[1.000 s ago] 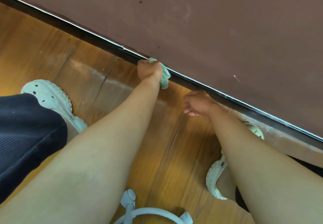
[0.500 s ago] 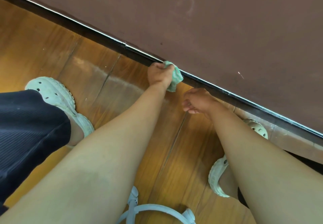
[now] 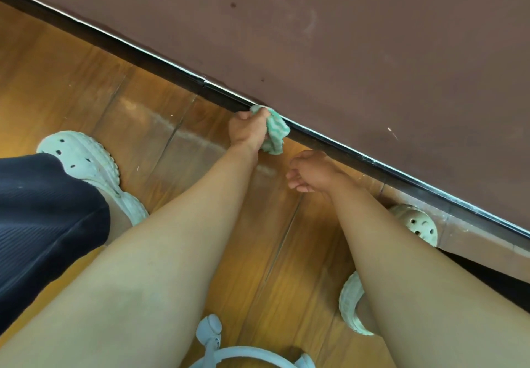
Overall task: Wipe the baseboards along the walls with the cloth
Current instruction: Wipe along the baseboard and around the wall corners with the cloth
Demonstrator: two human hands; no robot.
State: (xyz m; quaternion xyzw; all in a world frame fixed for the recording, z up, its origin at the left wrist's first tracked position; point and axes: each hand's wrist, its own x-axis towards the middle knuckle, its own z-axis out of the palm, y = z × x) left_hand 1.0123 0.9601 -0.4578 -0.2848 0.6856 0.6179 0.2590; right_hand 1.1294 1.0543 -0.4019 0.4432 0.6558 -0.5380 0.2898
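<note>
Closest to us we see a white band over the wood floor, and pale shoes standing on it. Further on, the right hand hangs above the floor, its fingers loosely curled and holding nothing. Just beyond, the left hand has its fingers clamped around the green cloth, which touches the dark baseboard. Behind it rises the brown wall.

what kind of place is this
Likely a room in a home, though that is a guess: a glossy wood plank floor meets a dark baseboard under a plain brown wall, and the left hand holds a green cloth against it.
</note>
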